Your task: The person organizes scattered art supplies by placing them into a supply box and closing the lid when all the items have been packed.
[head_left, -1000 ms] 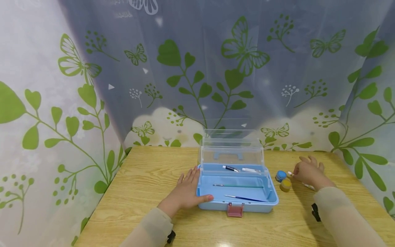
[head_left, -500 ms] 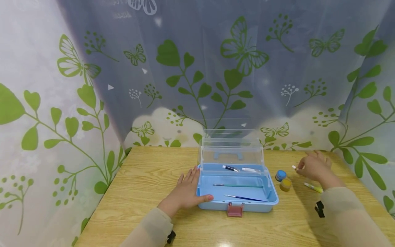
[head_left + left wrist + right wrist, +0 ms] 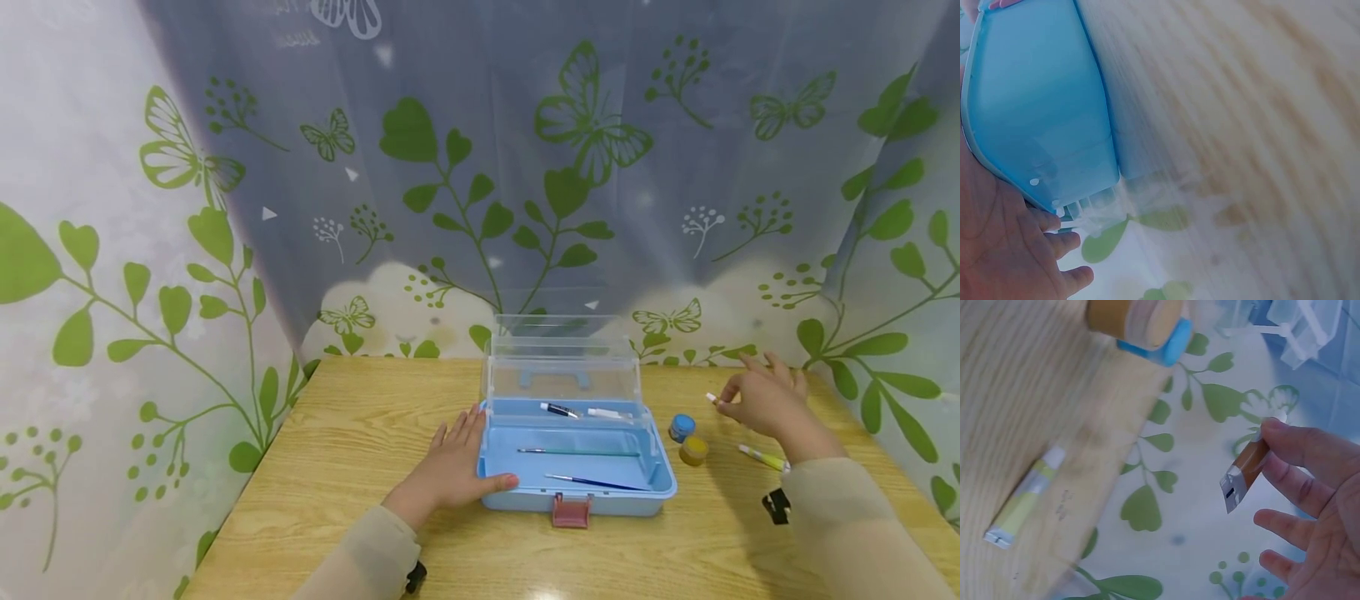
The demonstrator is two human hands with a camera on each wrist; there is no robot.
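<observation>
My left hand (image 3: 448, 468) lies against the left end of a blue plastic box (image 3: 573, 503), its fingers straight along the side and the thumb over the front rim. My right hand (image 3: 765, 402) pinches a small paint tube (image 3: 1246, 465) between thumb and index finger, the other fingers spread. That tube has an orange-brown body, a silver crimped end and a white cap (image 3: 711, 398). On the table just below this hand lies a yellow paint tube (image 3: 1022, 503). A blue paint jar (image 3: 682, 427) and a yellow paint jar (image 3: 693, 451) stand between the box and my right hand.
The box's clear lid (image 3: 557, 335) is raised at the back; its pink latch (image 3: 572, 511) hangs down in front. Inside are a green paintbrush (image 3: 588, 452), a blue paintbrush (image 3: 600, 482), a black tube (image 3: 559, 409) and a white tube (image 3: 609, 413). A patterned curtain (image 3: 450, 167) borders the table.
My right hand has moved right and away from me, carrying the pinched paint tube from beside the jars. The yellow tube now shows more fully. My left hand has stayed on the box.
</observation>
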